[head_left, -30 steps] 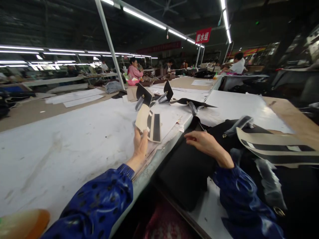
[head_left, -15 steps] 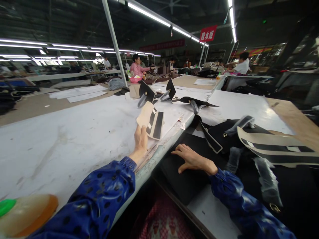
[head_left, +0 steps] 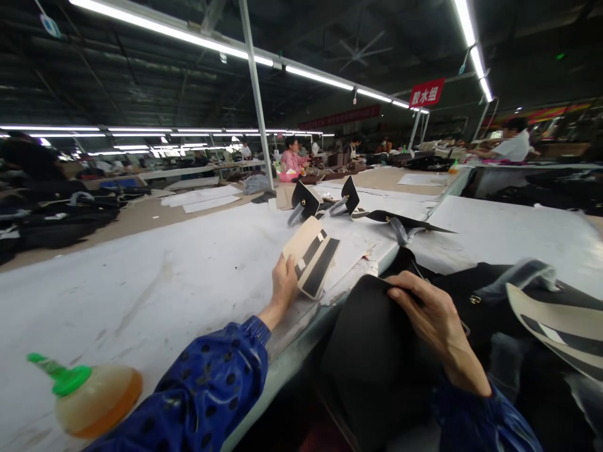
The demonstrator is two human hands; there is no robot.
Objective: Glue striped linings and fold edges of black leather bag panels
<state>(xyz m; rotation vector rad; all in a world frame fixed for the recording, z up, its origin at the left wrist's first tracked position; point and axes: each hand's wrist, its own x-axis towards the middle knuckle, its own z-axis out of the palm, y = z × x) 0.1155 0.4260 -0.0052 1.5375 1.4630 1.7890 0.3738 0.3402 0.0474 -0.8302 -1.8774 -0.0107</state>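
Note:
My left hand (head_left: pixel 284 284) is closed on the near end of a beige panel with black strips (head_left: pixel 315 256), held tilted over the white-covered table (head_left: pixel 155 289). In my right hand (head_left: pixel 431 307), thumb and fingers pinch the upper edge of a smooth black panel (head_left: pixel 372 333), which stands raised by the table's edge. Right of that hand lie black pieces with a plastic-wrapped handle (head_left: pixel 522 279) and a brass-coloured fitting. A second beige panel with black strips (head_left: pixel 556 320) rests on them at the far right.
A squeeze bottle with a green cap (head_left: pixel 98 395) and amber liquid lies near my left forearm. Black pieces with wrapped handles (head_left: pixel 306 202) stand farther along the table. A metal post (head_left: pixel 257 94) rises behind. Several people work at tables in the background.
My right hand has gone from open above the black panel to gripping its edge and lifting it. My left hand keeps hold of the beige panel. The camera view has shifted.

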